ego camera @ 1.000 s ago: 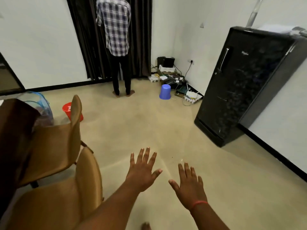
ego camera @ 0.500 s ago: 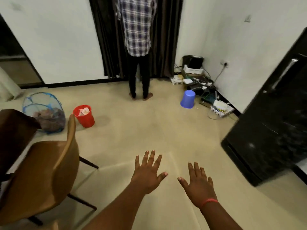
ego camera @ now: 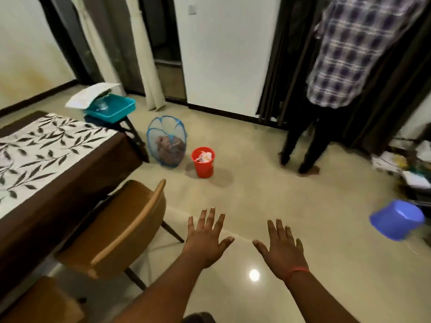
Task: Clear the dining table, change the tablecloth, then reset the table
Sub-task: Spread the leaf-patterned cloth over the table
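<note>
Bare hands (left (ego camera: 205,241), right (ego camera: 281,249)) hover palms-down, fingers spread.

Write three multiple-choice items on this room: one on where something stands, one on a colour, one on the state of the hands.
1. Where does the red plastic bucket stand?
A. on the table
B. on the floor beside the blue mesh basket
C. on the chair

2. What colour is the plastic tray beyond the table?
A. teal
B. yellow
C. black

3. What are the left hand and right hand doing?
A. gripping a cloth
B. curled into fists
C. spread open, holding nothing

Answers: B, the bucket sits on the tiles next to the basket; A, its walls are teal; C, all fingers are straight over bare floor.
</note>
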